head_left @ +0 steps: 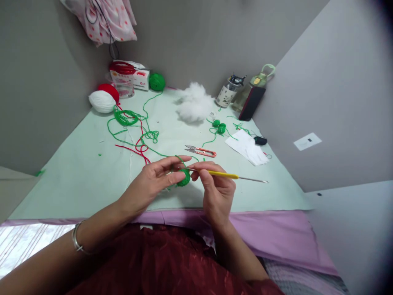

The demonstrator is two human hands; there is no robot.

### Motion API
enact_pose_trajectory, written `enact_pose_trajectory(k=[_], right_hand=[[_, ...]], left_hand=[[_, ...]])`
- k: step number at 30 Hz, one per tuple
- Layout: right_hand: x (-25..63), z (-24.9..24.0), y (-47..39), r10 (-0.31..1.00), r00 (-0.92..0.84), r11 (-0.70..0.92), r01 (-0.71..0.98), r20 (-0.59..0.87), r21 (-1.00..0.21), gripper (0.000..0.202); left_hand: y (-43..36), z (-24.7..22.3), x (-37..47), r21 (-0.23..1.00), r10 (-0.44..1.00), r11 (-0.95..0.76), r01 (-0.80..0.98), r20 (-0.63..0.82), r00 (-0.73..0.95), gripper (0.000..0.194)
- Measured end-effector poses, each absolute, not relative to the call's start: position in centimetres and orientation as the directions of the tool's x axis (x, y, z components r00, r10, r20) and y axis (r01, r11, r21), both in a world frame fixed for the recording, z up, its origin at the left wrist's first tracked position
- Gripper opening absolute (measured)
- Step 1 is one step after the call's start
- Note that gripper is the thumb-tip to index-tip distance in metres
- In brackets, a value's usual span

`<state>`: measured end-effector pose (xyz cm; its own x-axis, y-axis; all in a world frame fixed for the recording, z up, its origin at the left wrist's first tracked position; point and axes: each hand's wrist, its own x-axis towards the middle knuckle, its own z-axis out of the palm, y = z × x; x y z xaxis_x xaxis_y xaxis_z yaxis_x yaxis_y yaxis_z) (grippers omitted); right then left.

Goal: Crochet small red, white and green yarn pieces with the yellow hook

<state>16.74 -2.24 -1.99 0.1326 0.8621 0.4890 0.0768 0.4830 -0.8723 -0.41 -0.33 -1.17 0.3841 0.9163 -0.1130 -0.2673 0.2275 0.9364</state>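
Note:
Between thumb and fingers, my left hand (150, 178) pinches a small round green crochet piece (183, 178). A strand of green yarn (159, 153) runs over the left index finger and back to the loose coils on the table. My right hand (216, 192) is closed in a pencil-like grip around a crochet hook (225, 175) with a yellow handle and metal ends. The hook's left tip meets the top of the green piece; the exact stitch is too small to make out. Just beyond the hands lie orange-handled thread snips (201, 151).
White stuffing (195, 102) sits at the back middle. Green yarn coils (127, 117) and a white yarn ball (102, 101) lie left. Small green crocheted balls (221, 129), white paper (245, 146), a pen cup (227, 94), a bottle (245, 98) and a dark phone (252, 103) are right.

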Motion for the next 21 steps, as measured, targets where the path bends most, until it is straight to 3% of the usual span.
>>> enact_pose_trajectory(k=[3, 6, 8, 10, 12, 14, 17, 21], right_hand=[[16.5, -2.7, -2.2, 0.76, 0.056, 0.608, 0.295, 0.648, -0.738, 0.024], [16.4, -3.9, -2.2, 0.554, -0.042, 0.71, 0.544, 0.831, -0.446, 0.039], [16.5, -4.2, -2.2, 0.495, -0.046, 0.728, 0.567, 0.868, -0.385, 0.042], [16.8, -3.7, -2.4, 0.581, 0.023, 0.722, 0.447, 0.814, -0.528, 0.036], [17.2, -2.9, -2.5, 0.717, 0.132, 0.649, 0.232, 0.684, -0.725, 0.024], [17.4, -2.0, -2.5, 0.823, 0.202, 0.537, 0.023, 0.53, -0.843, 0.016], [17.2, -1.6, -2.3, 0.883, 0.169, 0.458, -0.102, 0.438, -0.883, 0.014], [16.4, -1.7, -2.2, 0.887, 0.086, 0.455, -0.004, 0.453, -0.89, 0.013]], left_hand=[[-0.8, -1.2, 0.2, 0.917, 0.94, 0.225, -0.329, -0.115, 0.322, 0.045], [-1.4, -1.3, 0.8, 0.843, 0.936, 0.306, -0.442, -0.181, 0.303, 0.047], [-1.6, -1.2, 0.8, 0.772, 0.896, 0.41, -0.486, -0.242, 0.373, 0.041], [-1.4, -0.9, 0.4, 0.708, 0.856, 0.483, -0.515, -0.258, 0.448, 0.036], [-1.2, -0.7, -0.2, 0.685, 0.848, 0.49, -0.539, -0.232, 0.476, 0.033], [-1.0, -0.5, -0.6, 0.697, 0.852, 0.471, -0.54, -0.202, 0.483, 0.031], [-1.0, -0.6, -0.6, 0.729, 0.833, 0.469, -0.499, -0.176, 0.525, 0.033], [-1.2, -1.0, -0.5, 0.788, 0.847, 0.41, -0.459, -0.143, 0.512, 0.032]])
